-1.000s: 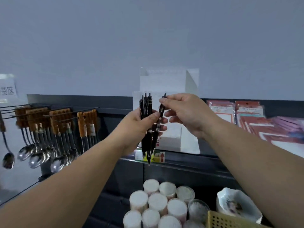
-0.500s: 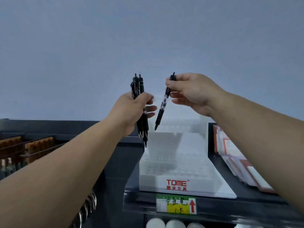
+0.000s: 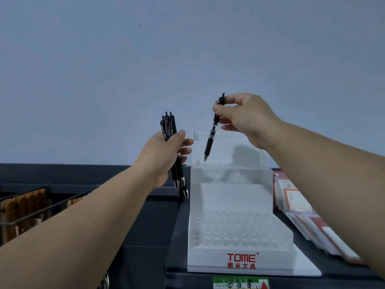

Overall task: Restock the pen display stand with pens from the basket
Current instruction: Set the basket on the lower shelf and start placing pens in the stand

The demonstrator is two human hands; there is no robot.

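Hands raised over the stand, each holding black pens.

Head view: the left hand (image 3: 162, 157) grips a bundle of black click pens (image 3: 168, 128), fingers curled round their middles, so only the clicker ends above and the silver tips below show. The right hand (image 3: 248, 117) pinches a single black pen with a clear mid-section (image 3: 209, 142) near its top, tip down and slightly tilted, hanging above the upper tier of the white stepped plastic pen display stand (image 3: 229, 197), not touching it. The stand's rows of holes show no pens and its front reads "TOME" in red. It sits on a dark shelf (image 3: 154, 226), just left of the flat red-and-white stationery packets (image 3: 291, 197), which the right forearm partly covers. At far left, brown-handled items (image 3: 25, 205) hang from wire hooks; a green-and-yellow price label (image 3: 239, 284) sits below the stand.
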